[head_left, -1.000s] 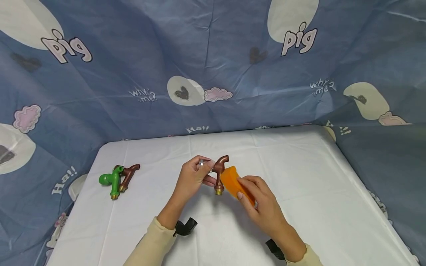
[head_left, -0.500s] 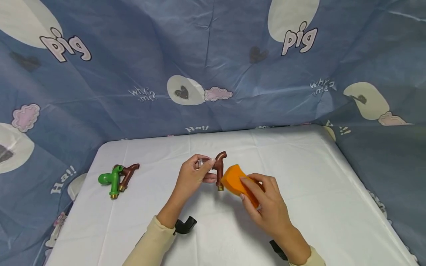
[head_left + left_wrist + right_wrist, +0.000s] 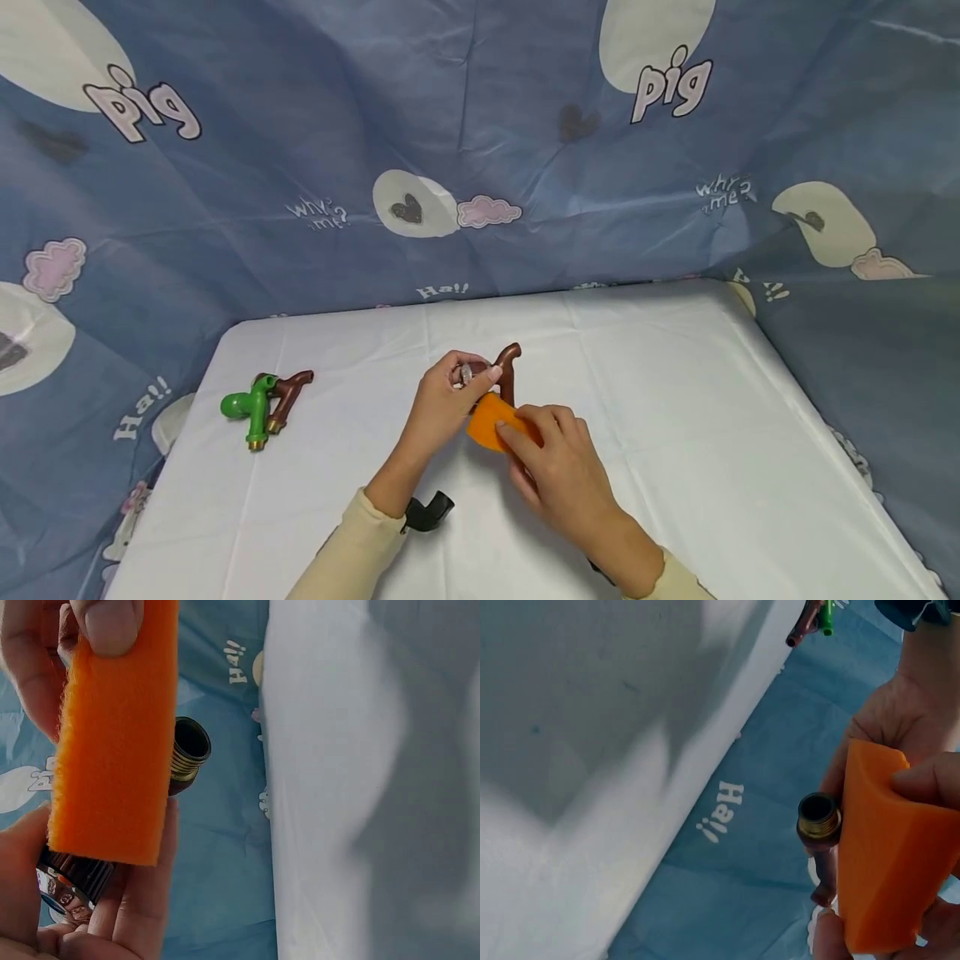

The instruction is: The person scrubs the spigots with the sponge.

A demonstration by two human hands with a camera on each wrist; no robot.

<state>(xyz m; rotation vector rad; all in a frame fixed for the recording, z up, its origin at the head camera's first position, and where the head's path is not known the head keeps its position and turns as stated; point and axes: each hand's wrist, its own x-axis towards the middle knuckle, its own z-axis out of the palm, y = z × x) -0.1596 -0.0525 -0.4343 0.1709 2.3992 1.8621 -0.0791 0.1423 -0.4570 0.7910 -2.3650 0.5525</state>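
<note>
Over the middle of the table, my left hand (image 3: 438, 408) grips a copper-brown tap (image 3: 508, 367) by its handle end, where a shiny silvery part shows between the fingers. The spout points up and away. My right hand (image 3: 562, 471) pinches an orange sponge (image 3: 491, 425) between thumb and fingers, laid against the tap's near side. In the head view the sponge hides the tap's lower end. Both wrist views show the brass threaded end (image 3: 189, 754) sticking out beside the sponge, its round opening facing the camera.
On the left of the white-covered table (image 3: 697, 375) lie a green tap (image 3: 258, 408) and another brown tap (image 3: 288, 400), touching or overlapping. A blue printed cloth (image 3: 525, 125) hangs behind. A black mount (image 3: 427, 511) juts from the left wrist.
My right hand has brought the sponge leftward, from the tap's right side to across its lower front. The left hand and tap have shifted slightly right. The two other taps stay put.
</note>
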